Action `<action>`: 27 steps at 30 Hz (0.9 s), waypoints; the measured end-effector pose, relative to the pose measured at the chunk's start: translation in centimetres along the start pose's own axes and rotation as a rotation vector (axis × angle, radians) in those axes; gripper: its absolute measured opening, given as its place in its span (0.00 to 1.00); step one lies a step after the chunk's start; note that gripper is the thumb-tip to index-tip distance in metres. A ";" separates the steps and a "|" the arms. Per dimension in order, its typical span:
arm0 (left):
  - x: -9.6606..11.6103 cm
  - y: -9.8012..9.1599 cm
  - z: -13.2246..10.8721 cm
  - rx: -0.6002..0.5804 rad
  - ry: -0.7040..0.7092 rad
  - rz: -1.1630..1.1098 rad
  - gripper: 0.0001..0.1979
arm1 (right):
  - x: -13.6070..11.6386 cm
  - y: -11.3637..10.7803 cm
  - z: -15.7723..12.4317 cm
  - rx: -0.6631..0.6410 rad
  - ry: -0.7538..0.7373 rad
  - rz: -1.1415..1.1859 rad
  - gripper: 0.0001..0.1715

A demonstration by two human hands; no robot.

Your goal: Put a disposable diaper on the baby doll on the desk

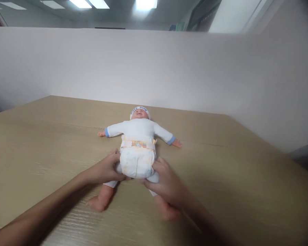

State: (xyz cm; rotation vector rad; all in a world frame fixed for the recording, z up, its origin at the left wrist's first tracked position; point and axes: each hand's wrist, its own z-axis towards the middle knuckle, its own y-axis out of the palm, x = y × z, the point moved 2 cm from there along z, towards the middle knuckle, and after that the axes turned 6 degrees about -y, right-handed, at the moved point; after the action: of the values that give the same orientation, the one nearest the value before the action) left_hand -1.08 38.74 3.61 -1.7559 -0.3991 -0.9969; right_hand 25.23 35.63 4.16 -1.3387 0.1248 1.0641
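Wall (143,65): pale, standing behind the far edge of the tabletop, spanning the full view.
Tabletop (53,143): wood-grained, bearing the doll near its middle.
Doll (138,128): lying face up on the tabletop, head toward the wall, legs parted toward the camera, arms spread wide. Dressed in white, blue at the wrists.
Diaper (137,162): sitting around the doll's hips, over the white clothing, front panel up, crotch covered. Judged mostly on.
Right hand (164,177): partly open, curved around the white-covered thigh, touching the diaper's edge at that leg. Cannot tell whether pinching the edge or merely resting against it.
Left hand (114,166): likewise half-curled about the opposite thigh, set against the diaper's side edge. Cannot tell how firmly gripping; fingertips partly hidden.
Feet (95,204): bare, pointing outward, well below the hands; one blurred beside the right forearm.
Waist strip (138,145): running across the diaper's front, printed in colour, apparently fastened, lying fairly level.
Headband (140,108): white with blue lettering, in place on the doll's head.
Done so far: wrapped, drawn up between the legs, closed in front, by the look of it.
Left over: probably settling the leg edges, apparently the step in hand. Back side out of sight, so unable to judge fit there.
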 end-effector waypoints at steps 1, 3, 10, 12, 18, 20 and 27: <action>0.0 -0.1 0.0 -0.014 -0.002 -0.013 0.23 | 0.0 -0.1 0.0 -0.001 0.010 0.014 0.08; 0.0 -0.4 0.0 -0.041 0.008 -0.041 0.22 | 0.1 -0.3 -0.1 -0.010 0.027 0.041 0.05; -0.2 -1.3 0.4 -0.138 0.177 -0.074 0.24 | 0.6 -0.8 0.1 -0.047 -0.011 0.116 0.09; -0.3 -1.5 0.5 -0.164 0.216 -0.064 0.24 | 0.9 -0.8 0.2 -0.050 -0.023 0.132 0.09; -0.9 -1.9 0.6 -0.169 0.263 -0.035 0.25 | 1.7 -1.1 0.2 -0.076 -0.013 0.217 0.13; -1.0 -2.0 0.6 -0.167 0.295 -0.032 0.28 | 1.7 -1.2 0.2 -0.072 -0.008 0.241 0.14; -0.8 -2.3 0.5 -0.169 0.323 -0.041 0.25 | 1.3 -1.2 0.3 -0.046 -0.011 0.277 0.16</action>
State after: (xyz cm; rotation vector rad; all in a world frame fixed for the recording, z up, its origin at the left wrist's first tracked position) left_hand -2.88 40.28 4.33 -1.6998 -0.1489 -1.3516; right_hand 26.66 36.78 4.30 -1.3836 0.2855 1.3131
